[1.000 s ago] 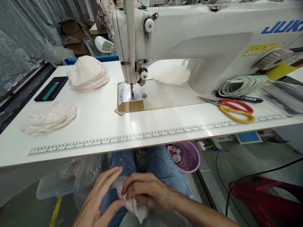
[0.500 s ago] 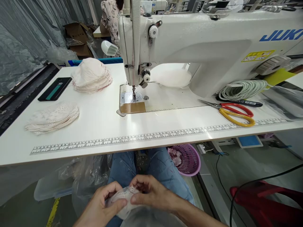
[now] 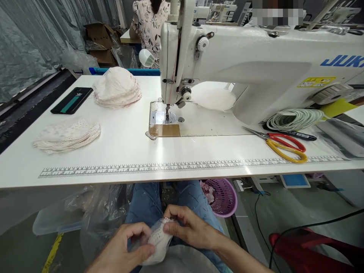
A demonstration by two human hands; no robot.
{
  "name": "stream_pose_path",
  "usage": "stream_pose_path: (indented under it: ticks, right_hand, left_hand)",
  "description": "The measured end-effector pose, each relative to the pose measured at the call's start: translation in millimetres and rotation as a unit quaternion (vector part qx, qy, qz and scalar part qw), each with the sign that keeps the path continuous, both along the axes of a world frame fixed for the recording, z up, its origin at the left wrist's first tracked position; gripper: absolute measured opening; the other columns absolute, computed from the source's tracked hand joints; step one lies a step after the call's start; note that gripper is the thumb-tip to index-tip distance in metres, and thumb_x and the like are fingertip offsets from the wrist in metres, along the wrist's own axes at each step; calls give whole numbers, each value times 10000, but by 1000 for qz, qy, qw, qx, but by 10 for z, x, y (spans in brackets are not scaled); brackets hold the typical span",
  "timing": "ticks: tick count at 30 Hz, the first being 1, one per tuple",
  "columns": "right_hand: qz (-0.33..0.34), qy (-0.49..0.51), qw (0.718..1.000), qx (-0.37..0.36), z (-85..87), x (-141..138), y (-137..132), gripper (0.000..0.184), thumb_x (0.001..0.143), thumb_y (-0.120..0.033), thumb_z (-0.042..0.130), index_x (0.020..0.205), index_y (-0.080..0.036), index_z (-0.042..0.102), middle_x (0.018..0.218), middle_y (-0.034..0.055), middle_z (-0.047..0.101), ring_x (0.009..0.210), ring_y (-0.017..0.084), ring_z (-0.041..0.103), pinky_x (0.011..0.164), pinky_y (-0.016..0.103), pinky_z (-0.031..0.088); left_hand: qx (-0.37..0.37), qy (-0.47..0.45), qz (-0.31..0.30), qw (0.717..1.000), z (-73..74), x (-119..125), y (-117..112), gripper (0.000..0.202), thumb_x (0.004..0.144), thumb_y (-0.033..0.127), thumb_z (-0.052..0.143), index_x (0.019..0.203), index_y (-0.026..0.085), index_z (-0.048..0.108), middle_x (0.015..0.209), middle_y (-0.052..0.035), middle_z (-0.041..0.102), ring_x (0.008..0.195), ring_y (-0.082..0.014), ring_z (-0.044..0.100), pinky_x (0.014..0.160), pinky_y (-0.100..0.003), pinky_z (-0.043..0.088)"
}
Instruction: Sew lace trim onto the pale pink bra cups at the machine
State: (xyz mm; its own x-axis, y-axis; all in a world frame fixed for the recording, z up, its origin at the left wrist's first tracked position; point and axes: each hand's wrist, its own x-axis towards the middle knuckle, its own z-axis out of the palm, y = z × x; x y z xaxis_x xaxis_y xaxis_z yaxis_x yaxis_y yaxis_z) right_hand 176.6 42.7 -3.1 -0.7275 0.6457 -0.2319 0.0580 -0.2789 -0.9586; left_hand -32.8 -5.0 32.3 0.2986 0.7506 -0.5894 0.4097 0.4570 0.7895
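Low in my lap, below the table edge, both hands pinch a small white lace fabric piece (image 3: pixel 157 239). My left hand (image 3: pixel 125 250) grips its left side with thumb on top. My right hand (image 3: pixel 189 229) holds its upper right edge with closed fingers. Above, a white sewing machine (image 3: pixel 241 64) stands on the white table (image 3: pixel 127 151); its needle (image 3: pixel 167 110) sits over the metal plate. Two stacks of white lace pieces lie on the table's left, one flat (image 3: pixel 66 134) and one domed (image 3: pixel 118 89).
A black phone (image 3: pixel 71 100) lies at the far left. Red and yellow scissors (image 3: pixel 281 142) and a coiled white cord (image 3: pixel 294 119) rest on the right. A purple basket (image 3: pixel 223 197) sits under the table. Another person (image 3: pixel 149 22) works behind the machine. A red stool (image 3: pixel 315 246) is at lower right.
My left hand has closed onto the fabric piece, which both hands have turned and spread out. The view has tilted up slightly, showing more of the room behind.
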Motion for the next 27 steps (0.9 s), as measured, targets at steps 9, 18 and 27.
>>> stream_pose_path:
  ticks: [9,18,27]
  right_hand:
    - [16,-8,996,-91,-3,-102,-18,404,638,-491,747,687,-114,611,613,-21,502,558,80,400,528,202,317]
    - [2,-28,991,-131,-68,-67,-33,410,608,-480,777,681,-104,629,574,-32,501,533,72,410,523,202,325]
    - [17,7,984,-179,7,-120,-31,361,570,-417,814,687,-95,700,616,-2,595,548,77,489,560,207,381]
  left_hand:
    - [-19,-58,-2,998,-28,-49,-1,555,795,653,449,617,146,587,568,38,367,568,-118,314,527,-217,253]
    - [-40,58,-30,997,-58,-45,-64,235,725,327,556,647,156,698,566,24,529,616,-140,450,582,-195,343]
    - [-60,33,-70,995,-21,-117,-42,215,754,306,546,724,189,724,650,27,613,658,-143,489,627,-183,374]
